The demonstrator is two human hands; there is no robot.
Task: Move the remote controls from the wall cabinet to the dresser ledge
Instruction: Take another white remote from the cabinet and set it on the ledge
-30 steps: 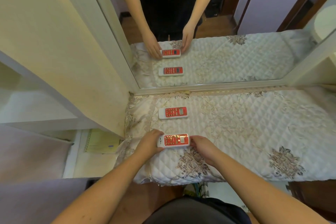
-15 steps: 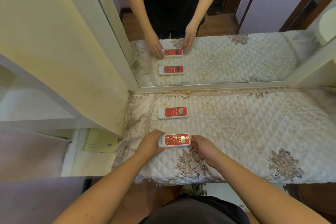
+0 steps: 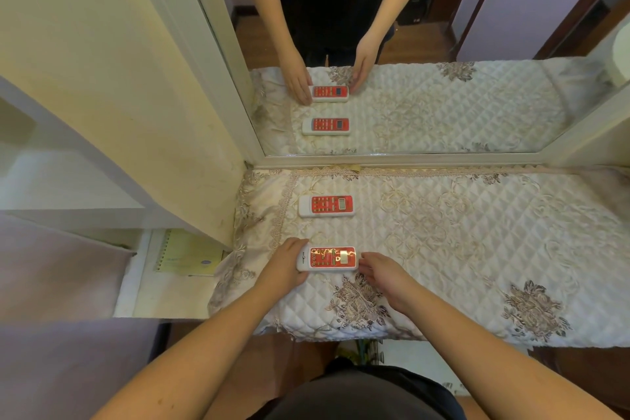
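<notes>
Two white remote controls with red faces lie flat on the dresser ledge (image 3: 477,232), which is covered by a quilted white cloth. The far remote (image 3: 326,205) lies alone near the mirror. The near remote (image 3: 328,258) sits close to the ledge's front left. My left hand (image 3: 285,266) grips its left end, fingers curled round it. My right hand (image 3: 385,274) touches its right end with relaxed fingertips.
A mirror (image 3: 409,78) stands behind the ledge and reflects both remotes and a person's arms. A cream cabinet side panel (image 3: 119,95) rises at the left. Below it a lower shelf holds a green spiral notebook (image 3: 187,256).
The near remote and both hands have stayed almost where they were. The camera view shifted slightly.
</notes>
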